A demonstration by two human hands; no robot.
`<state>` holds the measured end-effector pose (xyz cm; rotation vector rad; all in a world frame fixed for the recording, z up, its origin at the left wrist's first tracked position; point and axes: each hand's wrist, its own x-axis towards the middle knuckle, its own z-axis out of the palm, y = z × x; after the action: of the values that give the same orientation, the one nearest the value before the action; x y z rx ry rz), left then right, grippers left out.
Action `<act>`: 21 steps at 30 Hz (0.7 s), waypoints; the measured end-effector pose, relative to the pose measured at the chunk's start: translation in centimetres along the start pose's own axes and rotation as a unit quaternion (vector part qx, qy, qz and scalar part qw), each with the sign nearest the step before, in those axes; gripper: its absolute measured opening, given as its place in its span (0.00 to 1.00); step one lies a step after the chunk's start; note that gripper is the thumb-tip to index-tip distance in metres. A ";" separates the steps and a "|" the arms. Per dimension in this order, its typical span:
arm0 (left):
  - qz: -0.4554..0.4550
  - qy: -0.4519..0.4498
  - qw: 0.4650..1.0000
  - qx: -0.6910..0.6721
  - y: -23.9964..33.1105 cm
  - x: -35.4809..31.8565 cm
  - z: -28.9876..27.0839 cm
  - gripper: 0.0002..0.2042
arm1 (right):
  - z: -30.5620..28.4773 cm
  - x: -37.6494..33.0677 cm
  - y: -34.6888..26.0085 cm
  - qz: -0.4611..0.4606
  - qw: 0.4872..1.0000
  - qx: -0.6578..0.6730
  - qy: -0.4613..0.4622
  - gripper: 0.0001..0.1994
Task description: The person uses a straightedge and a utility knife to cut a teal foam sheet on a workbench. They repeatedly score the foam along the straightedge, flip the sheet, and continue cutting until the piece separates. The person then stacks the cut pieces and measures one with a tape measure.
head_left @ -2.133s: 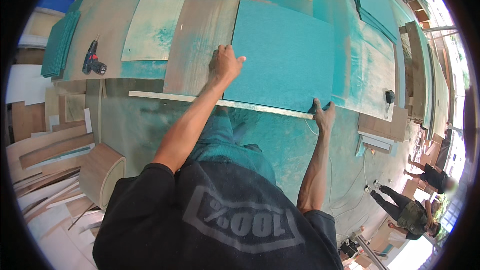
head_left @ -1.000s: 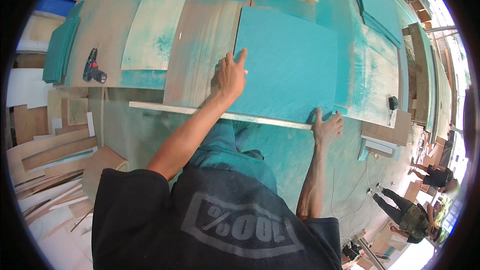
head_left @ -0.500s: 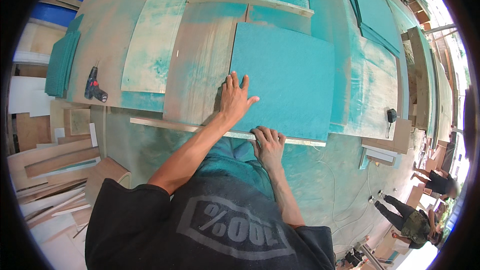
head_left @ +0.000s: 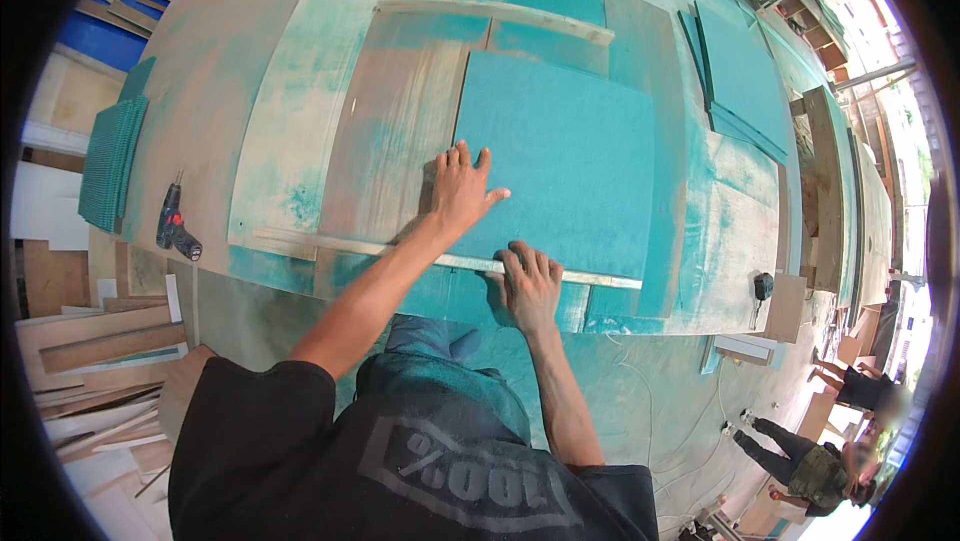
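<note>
A square teal panel (head_left: 560, 161) lies flat on the worktable in front of me. My left hand (head_left: 463, 191) rests on its left side, fingers spread and thumb pointing right. Along the panel's near edge runs a narrow pale wooden strip (head_left: 400, 253). My right hand (head_left: 532, 286) is bent over that strip, its fingertips on the panel's near edge; its palm side is hidden. Under the panel lies a brown board (head_left: 395, 121) dusted with teal. A second wooden strip (head_left: 490, 19) crosses beyond the panel's far edge.
A cordless drill (head_left: 176, 226) lies near the table's left front, beside a stack of teal panels (head_left: 112, 161). More teal panels (head_left: 740, 81) lie at the right. A small black device (head_left: 763, 287) sits near the right front corner. Offcuts (head_left: 100, 351) lie at lower left. Two people (head_left: 810, 451) are at lower right.
The teal panel and near strip have slid away from me, so the table's surface now shows in front of the strip. Both hands moved with them, keeping the same hold.
</note>
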<state>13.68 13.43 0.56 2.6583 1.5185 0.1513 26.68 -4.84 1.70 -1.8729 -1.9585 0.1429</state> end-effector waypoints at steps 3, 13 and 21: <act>0.011 0.003 1.000 0.007 -1.6 3.7 1.4 0.42 | 1.0 3.4 1.4 -0.010 1.000 -0.006 0.001 0.16; 0.009 0.017 1.000 -0.025 -4.9 17.8 1.3 0.38 | 3.4 16.4 6.7 -0.023 0.999 -0.020 0.021 0.17; -0.001 -0.012 1.000 -0.006 -7.4 29.9 2.1 0.41 | 5.1 27.1 11.3 0.000 1.000 -0.015 0.008 0.19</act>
<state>22.77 42.90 -0.97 2.6391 1.5080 0.1268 35.35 23.61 -0.70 -1.8868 -1.9592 0.0985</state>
